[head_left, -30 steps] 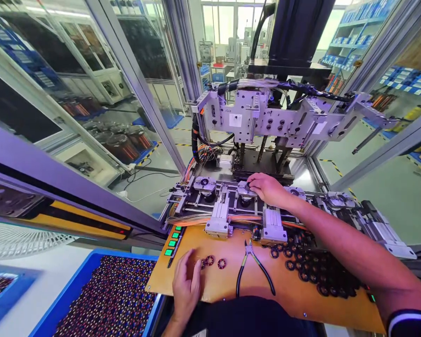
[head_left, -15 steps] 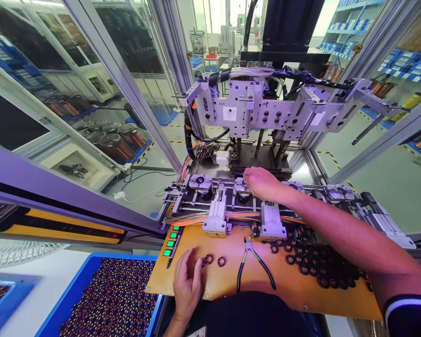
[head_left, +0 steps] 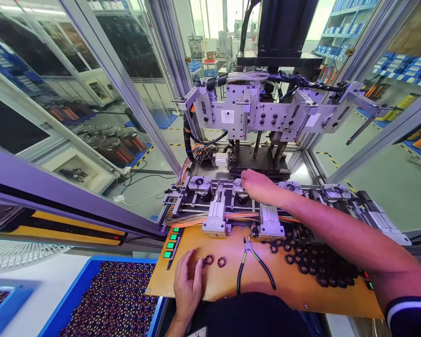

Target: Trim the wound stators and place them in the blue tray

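My right hand (head_left: 256, 185) reaches across to the second metal fixture (head_left: 237, 188) from the left, fingers pressed together over its top. What those fingers hold, if anything, is hidden. On the orange board (head_left: 217, 285) rests my left hand (head_left: 188, 281), thumb and fingers apart. Beside its thumb lie two small dark-red ring-shaped parts, one partly covered by the hand and one ring (head_left: 209, 260) in plain sight. Another ring (head_left: 221, 262) sits a little to the right. Farther right are cutting pliers (head_left: 249, 262) with spread black-and-yellow handles, untouched.
Black rings (head_left: 308, 262) are heaped on the board's right side, under my right forearm. A blue bin (head_left: 77, 290) full of small parts stands at lower left. Green buttons (head_left: 170, 245) line the board's left edge. Above the fixtures hangs a metal machine head (head_left: 266, 112).
The view has shifted slightly. My right hand stays at the same fixture, and my left hand remains beside the rings in nearly the same pose.
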Available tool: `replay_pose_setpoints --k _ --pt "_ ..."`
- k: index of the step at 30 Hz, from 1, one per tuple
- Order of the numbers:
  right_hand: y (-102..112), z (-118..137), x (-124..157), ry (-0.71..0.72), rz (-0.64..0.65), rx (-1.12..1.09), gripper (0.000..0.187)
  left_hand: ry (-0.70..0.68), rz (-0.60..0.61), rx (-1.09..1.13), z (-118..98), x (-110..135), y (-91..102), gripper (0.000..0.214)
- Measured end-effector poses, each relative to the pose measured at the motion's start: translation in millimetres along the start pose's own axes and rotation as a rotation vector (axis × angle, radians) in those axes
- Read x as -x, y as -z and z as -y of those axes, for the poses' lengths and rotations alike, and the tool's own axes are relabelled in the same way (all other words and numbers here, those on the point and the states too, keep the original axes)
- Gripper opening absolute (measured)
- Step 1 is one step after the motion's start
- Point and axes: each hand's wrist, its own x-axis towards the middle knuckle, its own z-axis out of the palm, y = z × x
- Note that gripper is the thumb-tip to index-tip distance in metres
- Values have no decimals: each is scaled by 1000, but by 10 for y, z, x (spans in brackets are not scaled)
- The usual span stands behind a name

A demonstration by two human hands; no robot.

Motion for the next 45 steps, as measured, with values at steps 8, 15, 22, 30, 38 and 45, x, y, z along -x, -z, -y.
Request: replay_pose_setpoints --k 8,15,22,30,38,45 --pt "-134 -118 259 69 -100 -52 37 14 -10 14 13 -1 -14 39" --pt "-339 -145 316 104 -219 -90 48 22 -14 32 -15 -20 -21 39" --pt "-157 234 1154 8 -559 -128 37 95 0 62 -28 1 154 45" --pt "-1179 665 2334 -253 -497 -237 24 45 274 184 -448 -230 602 31" --pt "-1275 885 2294 -332 -549 -408 28 -59 715 426 -1367 -340 157 9" --pt "-632 1357 2082 -209 -795 -1113 19 -21 868 646 -1788 -232 108 28"
